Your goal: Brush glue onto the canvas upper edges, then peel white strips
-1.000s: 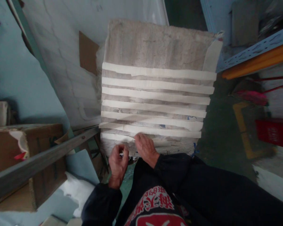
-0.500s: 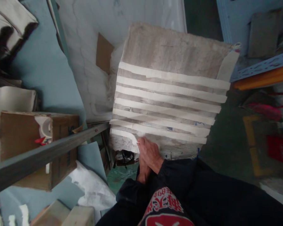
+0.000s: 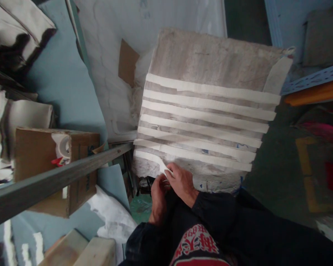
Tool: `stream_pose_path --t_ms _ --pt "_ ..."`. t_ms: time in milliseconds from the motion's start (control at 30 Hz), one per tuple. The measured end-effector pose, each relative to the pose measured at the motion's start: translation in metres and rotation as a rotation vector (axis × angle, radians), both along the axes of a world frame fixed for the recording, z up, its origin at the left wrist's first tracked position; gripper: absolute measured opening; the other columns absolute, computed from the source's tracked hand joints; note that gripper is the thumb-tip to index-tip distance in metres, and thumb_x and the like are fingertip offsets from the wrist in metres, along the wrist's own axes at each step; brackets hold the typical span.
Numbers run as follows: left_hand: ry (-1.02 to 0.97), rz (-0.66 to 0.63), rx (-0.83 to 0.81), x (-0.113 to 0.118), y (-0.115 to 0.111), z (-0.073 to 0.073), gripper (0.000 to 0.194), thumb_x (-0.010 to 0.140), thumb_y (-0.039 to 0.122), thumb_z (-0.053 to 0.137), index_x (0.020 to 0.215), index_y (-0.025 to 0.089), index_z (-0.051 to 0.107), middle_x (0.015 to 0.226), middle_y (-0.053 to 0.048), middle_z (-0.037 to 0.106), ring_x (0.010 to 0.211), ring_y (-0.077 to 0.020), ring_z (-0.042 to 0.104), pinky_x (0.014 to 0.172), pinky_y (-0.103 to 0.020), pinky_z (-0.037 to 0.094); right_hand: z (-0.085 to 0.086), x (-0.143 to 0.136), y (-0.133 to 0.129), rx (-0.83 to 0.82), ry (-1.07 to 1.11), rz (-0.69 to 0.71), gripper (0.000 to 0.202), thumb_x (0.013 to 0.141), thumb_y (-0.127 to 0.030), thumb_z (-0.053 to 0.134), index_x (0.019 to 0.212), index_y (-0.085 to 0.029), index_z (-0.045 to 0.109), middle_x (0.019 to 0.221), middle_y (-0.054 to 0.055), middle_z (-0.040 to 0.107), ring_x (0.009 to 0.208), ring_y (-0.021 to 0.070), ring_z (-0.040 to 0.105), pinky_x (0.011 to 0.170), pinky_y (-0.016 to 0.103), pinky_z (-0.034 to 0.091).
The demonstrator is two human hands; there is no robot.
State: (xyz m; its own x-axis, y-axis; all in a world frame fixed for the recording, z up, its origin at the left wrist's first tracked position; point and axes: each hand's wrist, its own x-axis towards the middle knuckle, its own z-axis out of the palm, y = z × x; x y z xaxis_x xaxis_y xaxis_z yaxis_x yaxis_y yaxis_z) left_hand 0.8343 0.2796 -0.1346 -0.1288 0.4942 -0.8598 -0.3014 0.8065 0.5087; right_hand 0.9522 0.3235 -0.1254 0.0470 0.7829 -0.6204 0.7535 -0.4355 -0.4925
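Observation:
A large grey-brown stained board [image 3: 211, 55] lies tilted before me, with several long cream-white strips [image 3: 205, 107] laid across it in near-parallel rows. Closest to me is a shorter-looking strip [image 3: 147, 155], flat at its left end and bending down toward my hands. My right hand [image 3: 181, 183] pinches that strip between thumb and fingers at the board's near edge. Just left of it is my left hand [image 3: 158, 197], its fingers curled close to the strip's lower end. Whatever those left fingers hold is hidden.
A grey bar [image 3: 72, 168] runs from the left toward the board, passing a cardboard box [image 3: 83, 192] that holds a tape roll [image 3: 63, 146]. Stacked pale sheets [image 3: 30, 114] and loose white scraps [image 3: 39, 247] lie on the left. An orange beam [image 3: 316, 92] stands at right.
My left hand has come out from beneath the right and moved left, apart from it. More of the strip's bent end now shows at my right fingers. The view has shifted slightly.

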Motion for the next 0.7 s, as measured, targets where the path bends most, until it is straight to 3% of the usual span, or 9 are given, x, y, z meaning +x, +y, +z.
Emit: stream_pose_path --t_ms 133,300,467,600,700 --pt "-0.168 0.188 -0.015 0.007 0.017 -0.005 0.037 0.081 0.054 0.073 0.086 0.017 0.073 0.088 -0.004 0.076 0.085 -0.0198 0.070 0.083 -0.030 0.054 0.002 0.000 0.000 0.018 0.032 -0.026 0.013 0.100 -0.033 0.061 0.107 -0.027 0.071 0.096 -0.001 0.080 0.084 0.0182 0.072 0.065 0.028 0.038" --pt "-0.342 0.356 -0.060 0.015 0.021 -0.011 0.014 0.074 0.029 0.075 0.081 0.018 0.073 0.084 -0.002 0.076 0.082 -0.0153 0.070 0.085 -0.026 0.054 -0.001 0.003 -0.004 0.061 0.043 -0.025 0.015 0.099 -0.034 0.065 0.109 -0.026 0.070 0.097 0.001 0.080 0.084 0.0191 0.073 0.067 0.027 0.040" --pt "-0.446 0.405 -0.127 0.019 0.016 -0.010 0.021 0.077 0.032 0.069 0.089 0.015 0.074 0.091 -0.007 0.078 0.085 -0.0206 0.072 0.084 -0.032 0.056 -0.004 0.007 -0.009 0.101 0.091 -0.024 0.017 0.096 -0.033 0.068 0.110 -0.023 0.068 0.096 0.001 0.080 0.088 0.0200 0.074 0.070 0.027 0.044" --pt "-0.432 0.431 -0.121 0.018 0.014 -0.010 0.010 0.077 0.024 0.068 0.084 0.018 0.073 0.082 -0.003 0.076 0.082 -0.0212 0.073 0.083 -0.033 0.056 -0.002 0.009 -0.012 0.152 0.123 -0.022 0.029 0.093 -0.038 0.072 0.117 -0.023 0.067 0.097 0.003 0.080 0.085 0.0202 0.075 0.070 0.026 0.046" --pt "-0.419 0.442 -0.122 0.017 0.014 -0.008 0.013 0.078 0.025 0.069 0.088 0.017 0.074 0.083 -0.004 0.077 0.084 -0.0206 0.073 0.085 -0.031 0.056 -0.001 0.008 -0.016 0.158 0.155 -0.022 0.034 0.093 -0.040 0.073 0.121 -0.023 0.065 0.098 0.003 0.080 0.086 0.0199 0.075 0.072 0.026 0.047"
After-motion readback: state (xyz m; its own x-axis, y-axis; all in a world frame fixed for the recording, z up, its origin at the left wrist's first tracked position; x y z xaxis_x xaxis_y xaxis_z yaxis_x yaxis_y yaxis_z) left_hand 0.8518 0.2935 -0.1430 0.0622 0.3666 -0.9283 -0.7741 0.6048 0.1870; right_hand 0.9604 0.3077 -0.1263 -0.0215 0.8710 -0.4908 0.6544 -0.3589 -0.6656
